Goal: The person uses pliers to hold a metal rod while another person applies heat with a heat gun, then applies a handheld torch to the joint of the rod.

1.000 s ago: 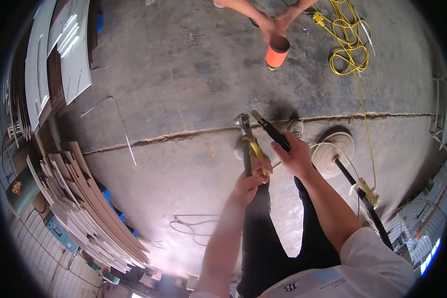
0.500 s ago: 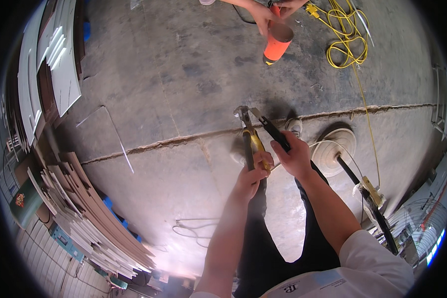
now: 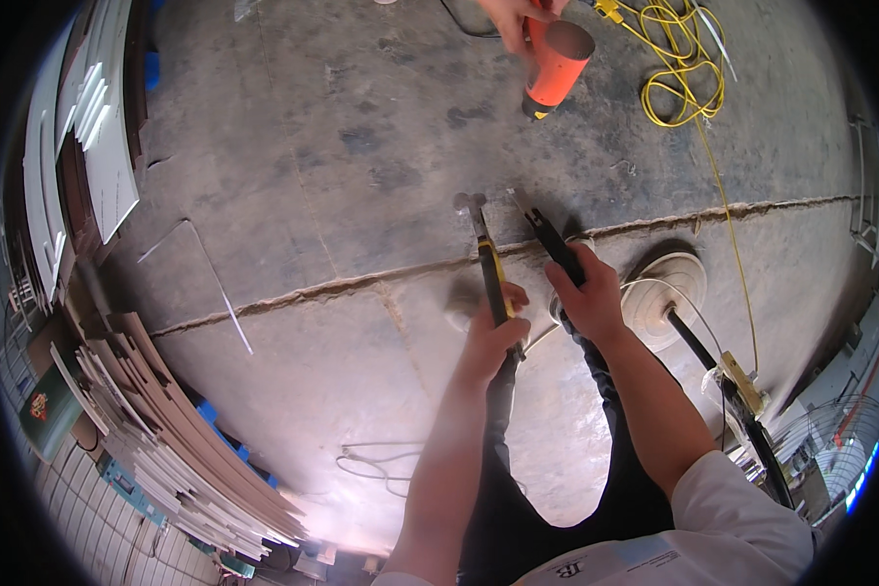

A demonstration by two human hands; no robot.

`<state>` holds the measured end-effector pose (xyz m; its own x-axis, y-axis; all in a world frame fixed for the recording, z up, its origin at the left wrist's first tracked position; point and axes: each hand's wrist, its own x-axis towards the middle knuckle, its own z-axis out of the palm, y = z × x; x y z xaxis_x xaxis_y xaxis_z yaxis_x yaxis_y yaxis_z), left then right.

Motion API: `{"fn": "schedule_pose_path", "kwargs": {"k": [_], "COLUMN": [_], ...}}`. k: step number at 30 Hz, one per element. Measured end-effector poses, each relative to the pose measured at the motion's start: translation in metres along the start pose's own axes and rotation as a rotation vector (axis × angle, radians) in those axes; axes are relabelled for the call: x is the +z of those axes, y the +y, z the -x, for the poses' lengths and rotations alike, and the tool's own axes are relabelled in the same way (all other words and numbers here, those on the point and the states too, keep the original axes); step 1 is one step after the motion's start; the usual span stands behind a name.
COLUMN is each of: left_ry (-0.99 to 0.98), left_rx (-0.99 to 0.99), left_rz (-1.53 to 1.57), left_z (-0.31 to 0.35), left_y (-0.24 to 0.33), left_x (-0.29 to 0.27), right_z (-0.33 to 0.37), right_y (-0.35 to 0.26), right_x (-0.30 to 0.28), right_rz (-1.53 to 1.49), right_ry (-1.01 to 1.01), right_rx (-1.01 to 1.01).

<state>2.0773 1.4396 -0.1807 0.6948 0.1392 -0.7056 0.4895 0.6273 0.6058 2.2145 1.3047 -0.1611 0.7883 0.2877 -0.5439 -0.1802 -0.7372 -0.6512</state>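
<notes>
Coiled yellow cable (image 3: 689, 59) on cracked concrete floor (image 3: 293, 146), stacked boards (image 3: 176, 439) at left, round fan base (image 3: 666, 298)

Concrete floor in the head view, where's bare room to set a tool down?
Bare concrete lies open above the crack, between the white panels and the orange tool. Another bare patch sits below the crack, beside the stacked boards. It is crowded around the yellow cable and the fan base.

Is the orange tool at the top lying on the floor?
No, the orange tool is gripped by another person's hand, raised off the concrete floor.
</notes>
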Motion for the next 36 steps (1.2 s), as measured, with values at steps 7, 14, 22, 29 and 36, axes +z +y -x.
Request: {"fn": "schedule_pose_path", "kwargs": {"k": [7,14,22,29,36], "left_ry": [0.449,0.567,0.528,0.55,0.533], "left_rx": [0.012,0.414,0.439,0.484,0.37], "left_rz": [-1.016,-1.446,-1.558,-1.574,-1.531], "left_z": [-0.014,-0.026,-0.05,-0.071,-0.105], "left_y": [0.012,0.006,0.018,0.039,0.043], "left_x": [0.0,-0.033,-0.055,-0.072,-0.097], "right_z": [-0.024,-0.033,-0.064,-0.085,-0.103], "right_y": [0.003,0.017,-0.009,-0.027,-0.045], "right_x": [-0.004,-0.013,-0.025,-0.043,-0.053], "right_rz": [-0.112,-0.135,-0.158,-0.2,-0.101], "right_ry": [0.114,0.247,0.33,0.285,0.373], "right_rx": [-0.056,-0.115,-0.367,-0.44,-0.54]}}
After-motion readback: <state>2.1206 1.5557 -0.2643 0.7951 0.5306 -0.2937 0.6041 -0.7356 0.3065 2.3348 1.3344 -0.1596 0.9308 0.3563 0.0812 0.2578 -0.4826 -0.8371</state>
